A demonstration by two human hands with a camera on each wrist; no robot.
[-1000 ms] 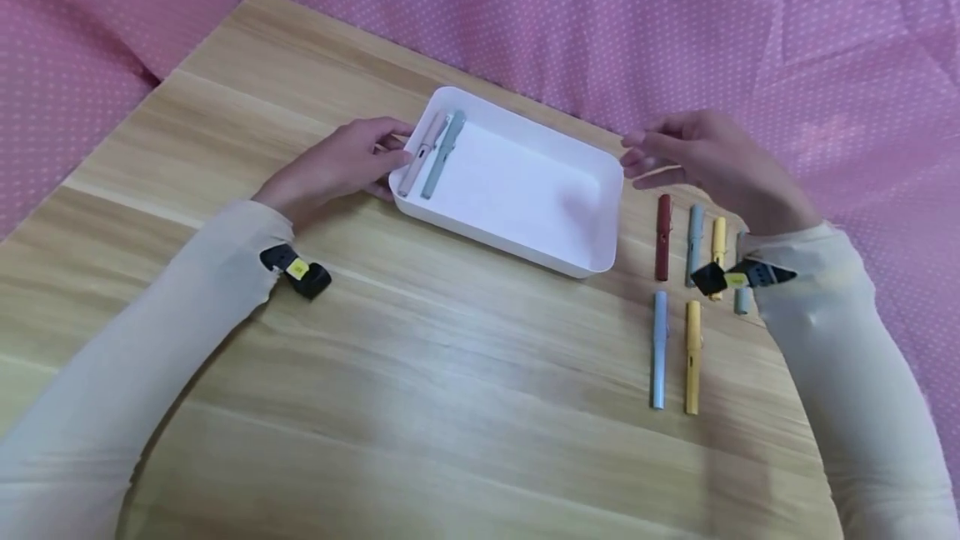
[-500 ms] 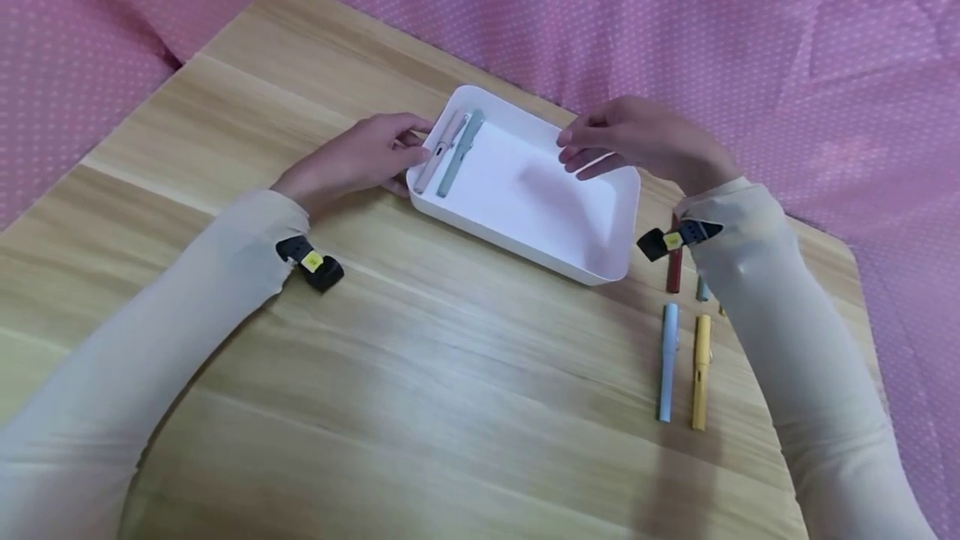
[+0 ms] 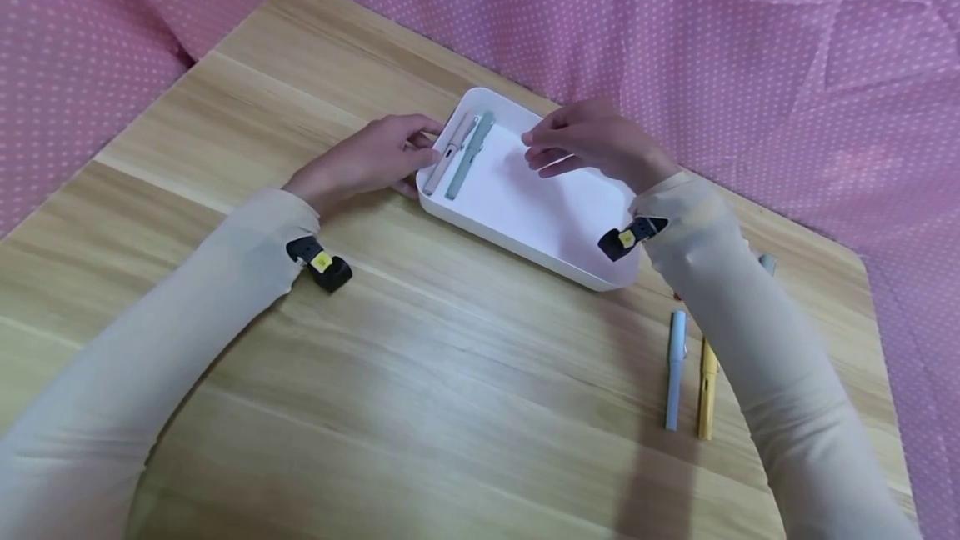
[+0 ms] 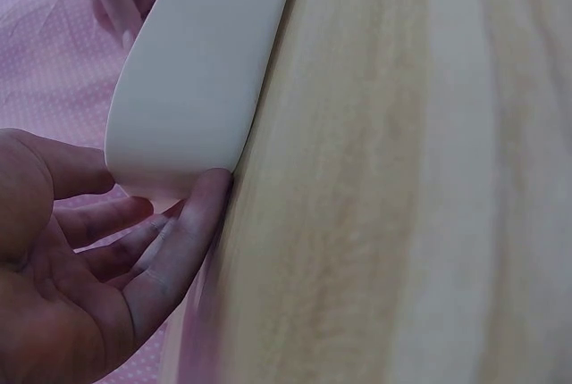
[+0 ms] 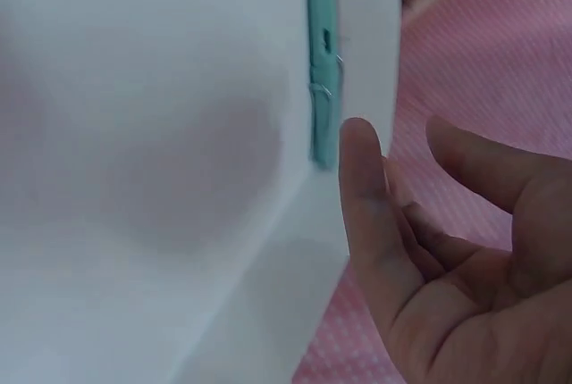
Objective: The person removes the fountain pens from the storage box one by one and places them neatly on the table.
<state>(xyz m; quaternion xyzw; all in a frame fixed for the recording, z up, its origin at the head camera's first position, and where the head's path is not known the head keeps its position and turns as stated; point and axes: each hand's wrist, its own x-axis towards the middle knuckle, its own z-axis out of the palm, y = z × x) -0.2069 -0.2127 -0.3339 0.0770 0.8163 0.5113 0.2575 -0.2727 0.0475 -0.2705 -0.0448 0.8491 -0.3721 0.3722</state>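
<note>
A shallow white tray (image 3: 517, 250) stands on the wooden table. Inside, along its left end, a pale pink pen (image 3: 450, 155) and a grey-green pen (image 3: 470, 158) lie side by side, both capped. My left hand (image 3: 367, 158) is at that end. In the left wrist view its fingertips (image 4: 210, 192) rest against the outer wall of the tray (image 4: 192, 71), low near the table. Over the far side of the tray hovers my right hand (image 3: 592, 140), fingers loosely bent. The right wrist view shows nothing between its thumb and fingers, close to the green pen (image 5: 323, 62).
Right of the tray lie a light blue pen (image 3: 675, 369) and a yellow pen (image 3: 707, 386). The right sleeve (image 3: 750, 307) covers most of the other pens there, leaving one grey-blue end (image 3: 767, 263) visible. Pink dotted cloth (image 3: 675, 40) hangs behind the table.
My right hand has moved left from beyond the tray's right end to over its inside. My left hand stays at the left end. The whole scene has shifted slightly right in view.
</note>
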